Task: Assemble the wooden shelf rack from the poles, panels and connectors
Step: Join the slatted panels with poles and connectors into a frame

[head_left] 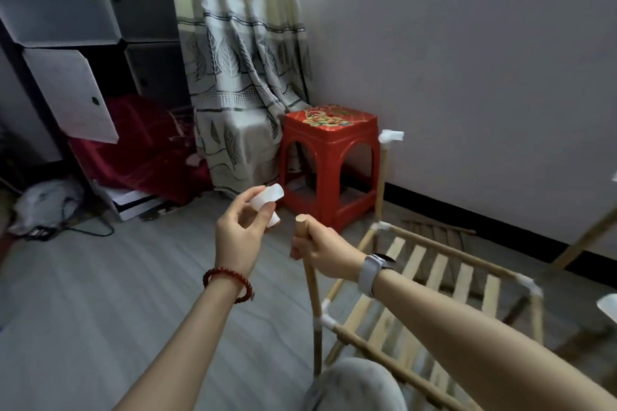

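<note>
While pole top bare: capping step in hand.
Left hand: pinching white connector, just beside pole top.
Right hand: clenched round pole below its tip, pole upright in rack corner joint.
Next, by judgement: align connector socket over tip, press down; keep pole steady.

Grey wood-look floor. Half-built slatted rack, red plastic stool, white bag and black cable sitting on it.
</note>
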